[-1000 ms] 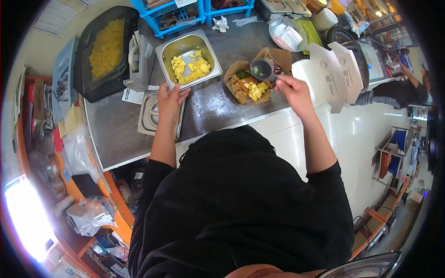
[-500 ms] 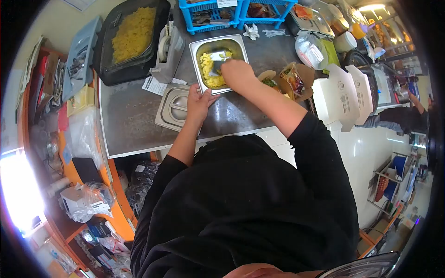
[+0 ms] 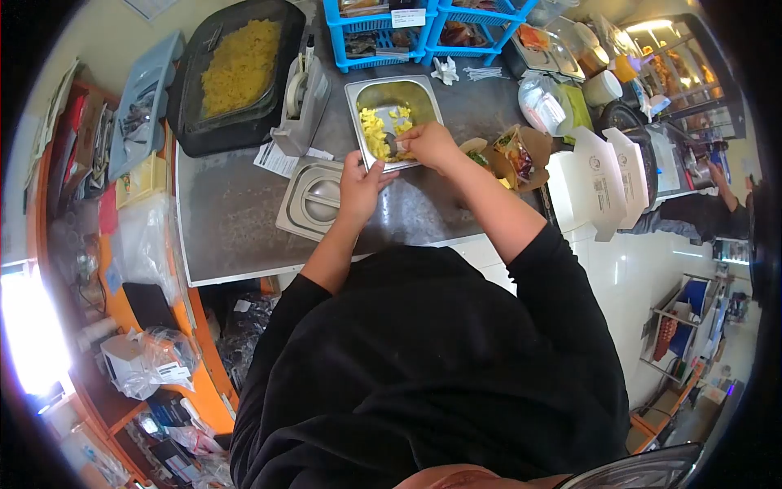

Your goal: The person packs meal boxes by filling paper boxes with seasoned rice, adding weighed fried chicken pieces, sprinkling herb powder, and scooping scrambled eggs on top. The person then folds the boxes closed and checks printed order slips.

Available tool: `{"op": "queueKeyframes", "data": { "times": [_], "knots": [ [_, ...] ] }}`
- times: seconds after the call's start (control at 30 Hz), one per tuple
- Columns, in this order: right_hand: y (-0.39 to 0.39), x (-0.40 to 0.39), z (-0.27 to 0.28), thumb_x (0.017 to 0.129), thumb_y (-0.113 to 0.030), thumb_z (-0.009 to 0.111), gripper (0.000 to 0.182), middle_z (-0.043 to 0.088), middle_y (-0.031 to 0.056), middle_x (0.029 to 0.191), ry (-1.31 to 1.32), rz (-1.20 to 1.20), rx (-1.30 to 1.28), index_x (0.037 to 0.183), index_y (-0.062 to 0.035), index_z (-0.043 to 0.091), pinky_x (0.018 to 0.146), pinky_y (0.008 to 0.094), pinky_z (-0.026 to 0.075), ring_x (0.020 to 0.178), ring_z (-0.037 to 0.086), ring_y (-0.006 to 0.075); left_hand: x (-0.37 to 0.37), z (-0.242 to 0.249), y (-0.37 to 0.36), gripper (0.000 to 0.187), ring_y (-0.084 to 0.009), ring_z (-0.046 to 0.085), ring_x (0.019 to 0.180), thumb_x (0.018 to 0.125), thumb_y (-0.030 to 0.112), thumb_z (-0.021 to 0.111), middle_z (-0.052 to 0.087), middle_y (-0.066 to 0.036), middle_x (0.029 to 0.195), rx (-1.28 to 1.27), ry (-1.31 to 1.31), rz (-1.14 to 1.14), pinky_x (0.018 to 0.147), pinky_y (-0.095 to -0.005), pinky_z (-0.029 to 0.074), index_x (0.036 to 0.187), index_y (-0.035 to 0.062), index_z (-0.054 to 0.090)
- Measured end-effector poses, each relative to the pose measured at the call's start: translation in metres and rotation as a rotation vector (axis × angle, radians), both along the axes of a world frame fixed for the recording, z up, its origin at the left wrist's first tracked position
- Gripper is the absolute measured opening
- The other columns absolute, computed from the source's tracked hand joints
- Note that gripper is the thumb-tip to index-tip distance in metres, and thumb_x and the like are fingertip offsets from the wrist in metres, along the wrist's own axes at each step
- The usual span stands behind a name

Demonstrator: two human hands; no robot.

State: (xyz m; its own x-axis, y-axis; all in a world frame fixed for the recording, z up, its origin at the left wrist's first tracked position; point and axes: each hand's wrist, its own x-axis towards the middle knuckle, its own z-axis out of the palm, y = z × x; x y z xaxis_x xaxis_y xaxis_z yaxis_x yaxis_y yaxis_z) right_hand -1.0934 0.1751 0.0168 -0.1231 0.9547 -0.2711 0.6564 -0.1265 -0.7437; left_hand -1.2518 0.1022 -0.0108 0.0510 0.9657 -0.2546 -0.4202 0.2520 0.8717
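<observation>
A rectangular steel food pan (image 3: 419,96) stands on the counter, holding chopped yellow pieces (image 3: 374,134) that look like egg. My left hand (image 3: 362,192) grips the pan's near left corner, fingers and thumb closed on the rim. Over the pan's near right side, my right hand (image 3: 431,147) is closed around a spoon (image 3: 400,146), mostly hidden by the fingers and food. Left of my left forearm lies a steel lid (image 3: 314,200) with a recessed handle. Open brown cartons with filled food (image 3: 517,156) sit to the right of my right hand.
A black tray of yellow food (image 3: 240,69) and a tape dispenser (image 3: 305,106) stand at back left. Blue plastic racks (image 3: 423,55) are behind the pan. An open white box (image 3: 582,179) stands at right. A person (image 3: 700,213) is at far right.
My right hand has come down and nearer inside the pan with the spoon. More of the pan's bottom shows. The view has shifted slightly; my left hand keeps its hold.
</observation>
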Motion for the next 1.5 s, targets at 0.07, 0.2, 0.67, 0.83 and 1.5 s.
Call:
{"op": "queueKeyframes", "data": {
  "times": [0.07, 0.2, 0.67, 0.83, 1.5],
  "knots": [
    [0.008, 0.011, -0.026, 0.080, -0.015, 0.065, 0.016, 0.070, 0.0130, 0.083, 0.150, -0.110, -0.081, 0.092, -0.0103, 0.074, 0.058, 0.0333, 0.050, 0.062, 0.064, 0.0230, 0.003, 0.005, 0.002, 0.027, -0.0286, 0.066, 0.089, 0.095, 0.004, 0.047, 0.060, -0.020, 0.105, -0.003, 0.018, 0.003, 0.080, -0.0347, 0.056, 0.117, 0.0005, 0.033],
    [-0.006, 0.015, 0.025, 0.086, -0.009, 0.062, 0.018, 0.064, 0.0035, 0.070, 0.381, -0.259, -0.306, 0.101, -0.0030, 0.070, 0.044, 0.0237, 0.040, 0.055, 0.048, 0.0072, 0.004, 0.012, 0.006, 0.030, -0.0312, 0.066, 0.090, 0.094, 0.005, 0.049, 0.059, -0.021, 0.107, -0.020, 0.023, 0.021, 0.079, -0.0364, 0.056, 0.118, -0.0005, 0.032],
    [-0.065, 0.169, 0.081, 0.084, -0.009, 0.062, 0.026, 0.066, 0.0027, 0.084, 0.911, -0.560, -0.159, 0.109, -0.0003, 0.065, 0.045, 0.0172, 0.028, 0.052, 0.036, 0.0021, -0.012, 0.002, 0.010, 0.025, -0.0286, 0.066, 0.091, 0.094, 0.011, 0.054, 0.060, -0.017, 0.106, -0.069, 0.126, -0.007, 0.080, -0.0347, 0.055, 0.113, 0.0030, 0.039],
    [-0.109, 0.223, 0.072, 0.080, -0.013, 0.070, 0.027, 0.066, 0.0024, 0.083, 0.653, -0.816, -0.043, 0.103, -0.0001, 0.067, 0.043, 0.0180, 0.026, 0.050, 0.035, 0.0016, -0.012, 0.004, 0.014, 0.025, -0.0295, 0.067, 0.089, 0.094, 0.009, 0.053, 0.060, -0.016, 0.105, -0.064, 0.109, -0.002, 0.079, -0.0345, 0.056, 0.113, 0.0019, 0.039],
    [-0.125, 0.215, 0.018, 0.084, -0.004, 0.061, 0.013, 0.067, 0.0087, 0.090, -0.131, -0.741, 0.717, 0.095, -0.0061, 0.068, 0.068, 0.0300, 0.050, 0.075, 0.065, 0.0203, -0.014, 0.007, 0.015, 0.026, -0.0296, 0.067, 0.090, 0.093, 0.009, 0.055, 0.059, -0.016, 0.104, -0.080, 0.107, -0.011, 0.079, -0.0347, 0.056, 0.112, 0.0030, 0.039]
  ]
}}
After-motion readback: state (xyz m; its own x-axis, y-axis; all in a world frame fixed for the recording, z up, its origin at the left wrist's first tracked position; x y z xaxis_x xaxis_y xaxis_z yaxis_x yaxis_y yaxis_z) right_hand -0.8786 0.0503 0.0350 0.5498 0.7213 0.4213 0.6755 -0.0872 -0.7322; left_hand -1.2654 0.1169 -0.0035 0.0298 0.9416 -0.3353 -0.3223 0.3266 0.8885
